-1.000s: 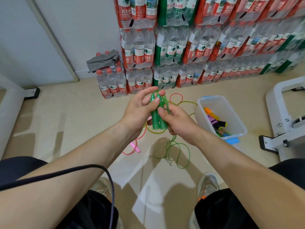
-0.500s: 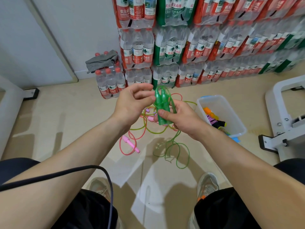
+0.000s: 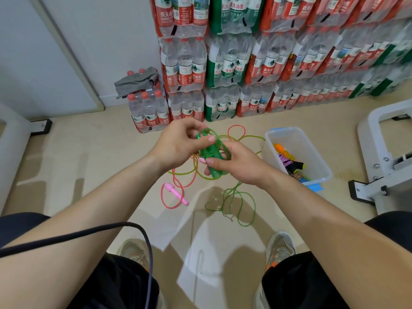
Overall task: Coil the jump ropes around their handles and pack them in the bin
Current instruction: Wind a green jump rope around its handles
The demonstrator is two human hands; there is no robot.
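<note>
A: What are the fingers doing?

B: The right hand [image 3: 239,166] is closed round the pair of green handles [image 3: 213,160], thumb pressed across them; the left hand [image 3: 178,144] pinches a loop of the green rope [image 3: 239,202] at the handles' top end, thumb and forefinger together.

A: And the rest of that rope?

B: It hangs from under the right hand to a loose tangle on the floor [image 3: 89,157] (between the two shoes, roughly); more green strands lie behind the hands.

A: Other ropes?

B: A pink rope [image 3: 166,202] lies on the floor below the left wrist, its pink handle [image 3: 176,194] beside it; a loop of it shows beyond the hands.

A: The bin?

B: The clear bin [image 3: 316,152] sits to the right, near the right hand but apart; several bundled ropes lie inside, orange, purple and black; stacked water-bottle packs [image 3: 223,70] stand behind.
</note>
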